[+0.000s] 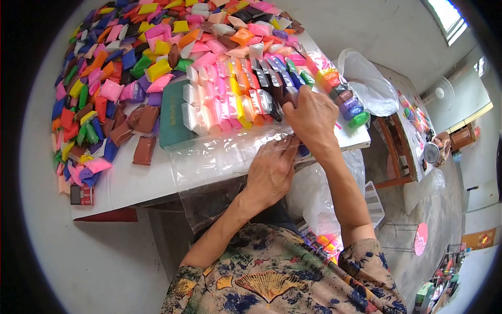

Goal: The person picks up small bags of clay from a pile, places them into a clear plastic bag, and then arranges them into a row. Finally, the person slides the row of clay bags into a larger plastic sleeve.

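Observation:
Rows of small clear-wrapped packets of coloured, clay-like material [226, 94] lie side by side on a green box or board [175, 118], running from pale peach through pink, yellow and orange to black, blue and green. My right hand [314, 115] is curled over the dark end of the rows, fingertips down among the packets; what it pinches is hidden. Just below, my left hand [272, 170] lies at the table edge, its fingers closed on a clear plastic bag [209, 157] that spreads across the front of the rows and hangs off the edge.
A large heap of loose coloured packets [125, 68] covers the table's left and far side. Another packet row [345, 99] lies right of my right hand, beside a crumpled clear bag [368, 78]. A small red-and-black box [82, 195] sits at the left corner. A pink-topped stool [420, 239] stands right.

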Motion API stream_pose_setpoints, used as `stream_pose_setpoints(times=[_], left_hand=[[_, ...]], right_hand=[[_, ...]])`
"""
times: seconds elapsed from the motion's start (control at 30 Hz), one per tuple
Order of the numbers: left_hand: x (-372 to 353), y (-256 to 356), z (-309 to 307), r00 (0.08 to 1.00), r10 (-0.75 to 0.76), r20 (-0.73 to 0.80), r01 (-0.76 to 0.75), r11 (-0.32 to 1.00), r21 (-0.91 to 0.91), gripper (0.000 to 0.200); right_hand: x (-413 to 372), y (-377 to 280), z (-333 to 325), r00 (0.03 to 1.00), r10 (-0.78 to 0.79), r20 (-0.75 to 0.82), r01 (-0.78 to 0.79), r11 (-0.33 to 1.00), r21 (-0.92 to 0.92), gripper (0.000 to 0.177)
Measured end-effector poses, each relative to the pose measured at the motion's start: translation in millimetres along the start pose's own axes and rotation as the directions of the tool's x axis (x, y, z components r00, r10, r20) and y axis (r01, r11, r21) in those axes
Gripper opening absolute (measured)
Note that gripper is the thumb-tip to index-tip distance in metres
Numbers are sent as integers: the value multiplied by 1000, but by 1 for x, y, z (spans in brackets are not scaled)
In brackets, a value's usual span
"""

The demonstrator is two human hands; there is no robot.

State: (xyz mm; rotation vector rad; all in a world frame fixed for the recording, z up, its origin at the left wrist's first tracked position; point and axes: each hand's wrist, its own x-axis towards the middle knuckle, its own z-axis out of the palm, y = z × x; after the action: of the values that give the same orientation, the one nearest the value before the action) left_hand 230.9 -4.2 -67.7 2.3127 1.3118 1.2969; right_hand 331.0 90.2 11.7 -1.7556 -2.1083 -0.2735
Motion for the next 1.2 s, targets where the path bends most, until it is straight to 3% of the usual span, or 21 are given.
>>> stream_pose_setpoints(times=[0.1,0.2,0.27,0.4,0.53,0.67,0.73,0.8,0.87,0.97,1.07,1.2], left_hand=[[-2,-2,3,999,-31,10,32,999,-33,48],[-3,-6,4,1000,5,4,-5,1000,3,51],[-1,-2,-3,998,-36,53,37,999,-25,53],[2,0,-10,996,-50,74,60,988,-140,62],[4,2,-13,993,-72,96,93,965,-244,70],[0,-4,-9,991,-114,76,132,949,-287,71],[-1,-3,-12,982,-159,102,187,901,-391,66],[-1,-1,-15,985,-148,86,170,916,-364,61],[0,0,-18,997,-75,32,80,976,-201,56],[-4,5,-14,996,-86,-9,84,989,-124,44],[-9,9,-11,996,-20,-91,36,985,171,42],[-13,12,-16,972,-175,-158,162,983,-90,33]], right_hand=[[-20,8,-29,964,26,-265,-11,998,60,28],[-60,23,-57,852,62,-519,189,889,417,26],[-98,22,-73,877,164,-451,144,808,572,27],[-149,24,-50,939,115,-325,128,760,637,34],[-149,19,-21,936,95,-338,130,799,587,37],[-142,13,-8,897,42,-441,180,875,449,38],[-141,12,-6,896,19,-443,177,902,395,38],[-141,11,-3,895,19,-445,163,915,369,38],[-143,12,-1,905,34,-425,135,922,362,39],[-142,12,4,905,75,-419,110,910,400,41],[-142,10,7,908,130,-399,73,887,456,42],[-141,4,8,917,181,-356,33,854,519,43]])
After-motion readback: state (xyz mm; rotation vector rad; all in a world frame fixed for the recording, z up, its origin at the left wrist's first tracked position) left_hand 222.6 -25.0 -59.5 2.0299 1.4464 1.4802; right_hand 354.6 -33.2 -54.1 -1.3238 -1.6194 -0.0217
